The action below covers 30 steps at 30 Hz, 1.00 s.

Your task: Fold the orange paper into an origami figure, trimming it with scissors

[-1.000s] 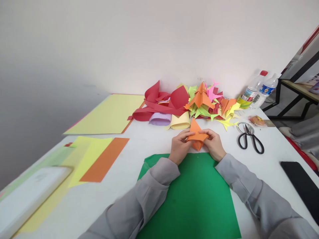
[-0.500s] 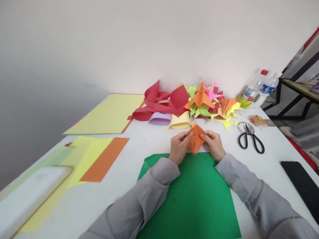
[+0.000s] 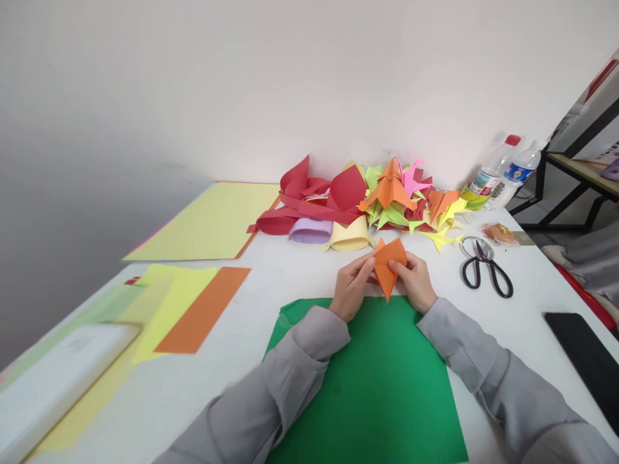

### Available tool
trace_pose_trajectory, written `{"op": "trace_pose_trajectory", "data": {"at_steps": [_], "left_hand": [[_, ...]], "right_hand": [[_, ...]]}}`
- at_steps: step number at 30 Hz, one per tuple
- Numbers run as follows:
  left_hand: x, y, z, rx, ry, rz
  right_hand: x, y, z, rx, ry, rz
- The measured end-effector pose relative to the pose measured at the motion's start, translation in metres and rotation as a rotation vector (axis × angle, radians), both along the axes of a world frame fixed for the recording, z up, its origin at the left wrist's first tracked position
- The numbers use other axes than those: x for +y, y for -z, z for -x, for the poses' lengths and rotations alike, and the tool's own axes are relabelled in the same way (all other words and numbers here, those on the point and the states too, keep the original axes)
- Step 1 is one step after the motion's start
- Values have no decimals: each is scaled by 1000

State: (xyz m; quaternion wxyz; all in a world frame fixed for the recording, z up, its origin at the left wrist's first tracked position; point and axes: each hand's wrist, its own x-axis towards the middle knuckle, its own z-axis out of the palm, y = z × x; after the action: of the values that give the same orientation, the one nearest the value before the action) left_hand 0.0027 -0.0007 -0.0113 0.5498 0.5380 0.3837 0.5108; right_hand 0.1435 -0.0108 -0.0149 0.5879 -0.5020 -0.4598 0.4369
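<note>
A folded orange paper piece (image 3: 388, 265), kite-shaped with its point down, is held up between both hands just above the far edge of a green sheet (image 3: 372, 386). My left hand (image 3: 351, 287) pinches its left edge with thumb and fingers closed. My right hand (image 3: 416, 280) grips its right side, fingers closed on it. Both arms wear grey sleeves and rest over the green sheet.
A heap of folded paper figures and red, lilac and cream paper rolls (image 3: 358, 203) lies by the wall. Black scissors (image 3: 485, 269), two water bottles (image 3: 503, 171), a dark phone (image 3: 587, 361), yellow sheets (image 3: 213, 219) and an orange sheet (image 3: 203, 309) surround the white table (image 3: 285, 270).
The orange piece went from lying flat and wide to being raised and turned; its split underside showed half a second ago, and now a smooth closed face shows. Both hands stayed in place.
</note>
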Motion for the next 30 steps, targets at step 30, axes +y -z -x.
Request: {"op": "trace_pose_trajectory", "data": {"at_steps": [30], "left_hand": [[11, 11, 0, -24, 90, 106]], "right_hand": [[-4, -4, 8, -57, 43, 20]]}}
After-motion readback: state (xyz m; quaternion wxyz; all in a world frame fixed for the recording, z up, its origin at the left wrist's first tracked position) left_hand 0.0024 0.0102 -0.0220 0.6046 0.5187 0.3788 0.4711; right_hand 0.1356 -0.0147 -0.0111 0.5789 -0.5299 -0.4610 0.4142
